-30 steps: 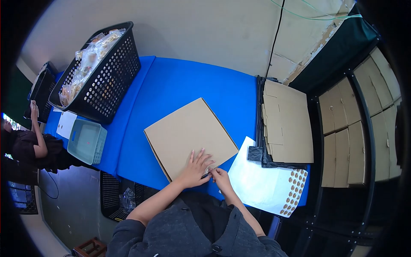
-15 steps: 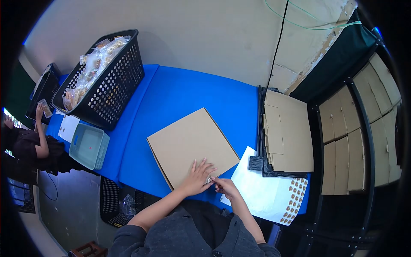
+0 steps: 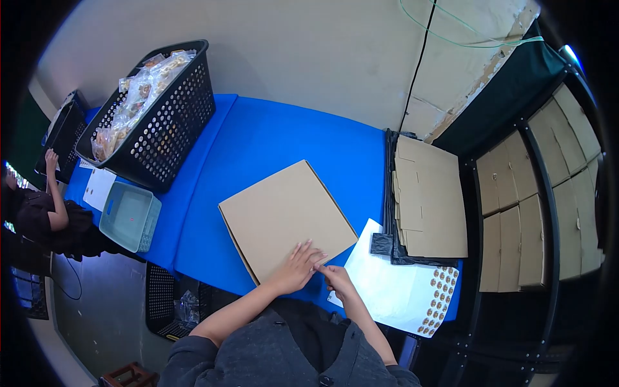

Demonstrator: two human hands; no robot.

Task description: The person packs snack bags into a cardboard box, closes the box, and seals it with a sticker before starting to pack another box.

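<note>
A closed, flat cardboard box [image 3: 277, 219] lies at an angle on the blue-covered table. My left hand [image 3: 295, 269] rests on its top near the front corner, palm down with the fingers stretched out. At the box's near edge, close to the left fingertips, is my right hand [image 3: 336, 279], its fingers curled and thumb pressed in. Whatever is under that thumb is hidden. To the right, beside the box, a white sheet [image 3: 387, 284] carries rows of small round brown stickers [image 3: 442, 293] along one side.
Flat cardboard boxes [image 3: 431, 200] are stacked on black plastic at the right. A black basket [image 3: 171, 122] of bagged items and a grey-green tray [image 3: 131, 216] stand left. Cardboard boxes [image 3: 512, 213] fill a rack on the right. Another person [image 3: 48, 206] works at far left.
My right thumb has moved in over the box edge, covering the small pale sticker seen there before. The left hand stays on the box. The view shifts slightly; the other person's hand has moved.
</note>
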